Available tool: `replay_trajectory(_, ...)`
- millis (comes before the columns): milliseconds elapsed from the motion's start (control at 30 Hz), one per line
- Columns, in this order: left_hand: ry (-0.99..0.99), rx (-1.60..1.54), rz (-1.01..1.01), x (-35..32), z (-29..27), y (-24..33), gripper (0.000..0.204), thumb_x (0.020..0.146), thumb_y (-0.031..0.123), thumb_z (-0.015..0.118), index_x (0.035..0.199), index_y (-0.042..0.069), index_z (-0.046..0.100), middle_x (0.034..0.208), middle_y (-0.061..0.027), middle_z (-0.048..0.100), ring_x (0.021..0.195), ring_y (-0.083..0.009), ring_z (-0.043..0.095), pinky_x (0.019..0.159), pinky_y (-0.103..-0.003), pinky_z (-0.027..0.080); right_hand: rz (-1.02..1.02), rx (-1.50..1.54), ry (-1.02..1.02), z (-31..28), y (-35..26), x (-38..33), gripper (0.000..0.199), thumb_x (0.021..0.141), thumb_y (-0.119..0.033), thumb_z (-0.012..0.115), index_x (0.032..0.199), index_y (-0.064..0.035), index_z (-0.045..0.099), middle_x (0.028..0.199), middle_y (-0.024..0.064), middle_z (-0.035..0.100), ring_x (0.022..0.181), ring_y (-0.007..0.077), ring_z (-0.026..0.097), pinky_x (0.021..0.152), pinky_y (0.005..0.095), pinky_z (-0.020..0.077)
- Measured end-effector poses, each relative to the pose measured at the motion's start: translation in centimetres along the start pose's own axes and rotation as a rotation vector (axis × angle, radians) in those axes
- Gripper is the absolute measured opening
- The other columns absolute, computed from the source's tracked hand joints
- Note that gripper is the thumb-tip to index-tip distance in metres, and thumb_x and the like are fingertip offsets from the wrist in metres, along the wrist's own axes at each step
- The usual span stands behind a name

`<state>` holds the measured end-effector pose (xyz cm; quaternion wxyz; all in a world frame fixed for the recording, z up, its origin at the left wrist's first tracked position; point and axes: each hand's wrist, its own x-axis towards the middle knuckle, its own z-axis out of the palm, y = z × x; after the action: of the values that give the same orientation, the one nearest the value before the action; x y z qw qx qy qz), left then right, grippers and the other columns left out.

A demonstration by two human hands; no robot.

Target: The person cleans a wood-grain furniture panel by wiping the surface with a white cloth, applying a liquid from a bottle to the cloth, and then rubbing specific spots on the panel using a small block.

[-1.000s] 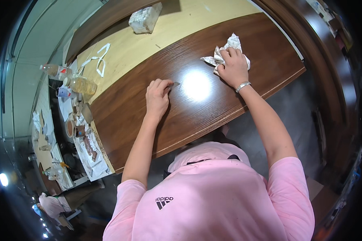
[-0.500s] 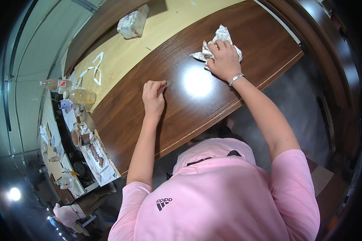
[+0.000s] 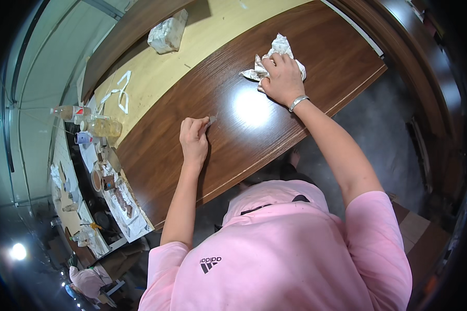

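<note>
My right grip (image 3: 282, 78) presses a white rag (image 3: 275, 54) flat on the brown desk (image 3: 316, 39). My left grip (image 3: 194, 140) pinches a small scraper (image 3: 211, 120), which could scratch the shiny wood.

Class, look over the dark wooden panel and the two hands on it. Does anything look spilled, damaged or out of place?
No spill or damage shows. The dark wooden panel looks smooth, with only a bright glare patch. The right hand presses a crumpled white rag onto it; the left hand pinches something small and grey against the surface, too small to identify.
</note>
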<state>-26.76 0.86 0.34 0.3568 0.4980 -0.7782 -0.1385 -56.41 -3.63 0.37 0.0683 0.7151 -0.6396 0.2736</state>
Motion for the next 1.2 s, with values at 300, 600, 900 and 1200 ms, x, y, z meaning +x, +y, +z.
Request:
replay_trajectory(300, 0.024, 0.008, 0.028, -0.1, 0.0, 0.0, 0.012, 0.08, -0.007, 0.067, 0.089, 0.001, 0.068, 0.081, -0.0109, 0.056, 0.08, -0.0282, 0.055, 0.072, -0.039, 0.046, -0.013, 0.001, 0.024, 0.1, 0.1, 0.1, 0.031, 0.075, -0.023, 0.063, 0.103, -0.0108, 0.062, 0.104, 0.0105, 0.057, 0.101, 0.0302, 0.054, 0.089, 0.0438, 0.0439)
replay_trajectory(600, 0.032, 0.032, -0.009, -2.0, -0.2, 0.7, 0.015, 0.079, -0.007, 0.068, 0.09, 0.001, 0.068, 0.079, -0.0112, 0.054, 0.076, -0.0291, 0.054, 0.069, -0.041, 0.045, -0.004, 0.001, 0.013, 0.0, 0.0, 0.0, 0.03, 0.074, -0.023, 0.063, 0.102, -0.0105, 0.062, 0.105, 0.0109, 0.057, 0.101, 0.0305, 0.055, 0.089, 0.0439, 0.0441)
replay_trajectory(900, 0.027, 0.005, 0.02, -3.2, -0.6, 1.7, 0.015, 0.078, -0.008, 0.069, 0.091, 0.001, 0.068, 0.077, -0.0115, 0.053, 0.075, -0.0287, 0.054, 0.067, -0.04, 0.045, -0.018, -0.013, 0.036, 0.4, 0.1, -0.1, 0.03, 0.074, -0.022, 0.063, 0.102, -0.011, 0.063, 0.103, 0.0103, 0.057, 0.1, 0.0299, 0.055, 0.088, 0.0439, 0.0445)
replay_trajectory(1200, 0.049, 0.007, -0.031, -2.5, -0.5, 1.8, 0.015, 0.079, -0.008, 0.067, 0.091, 0.001, 0.067, 0.08, -0.0116, 0.055, 0.078, -0.0294, 0.055, 0.07, -0.04, 0.046, 0.002, -0.017, -0.011, -0.1, 0.1, 0.1, 0.033, 0.075, -0.023, 0.064, 0.105, -0.0103, 0.063, 0.105, 0.0106, 0.058, 0.102, 0.0302, 0.055, 0.09, 0.044, 0.0441)
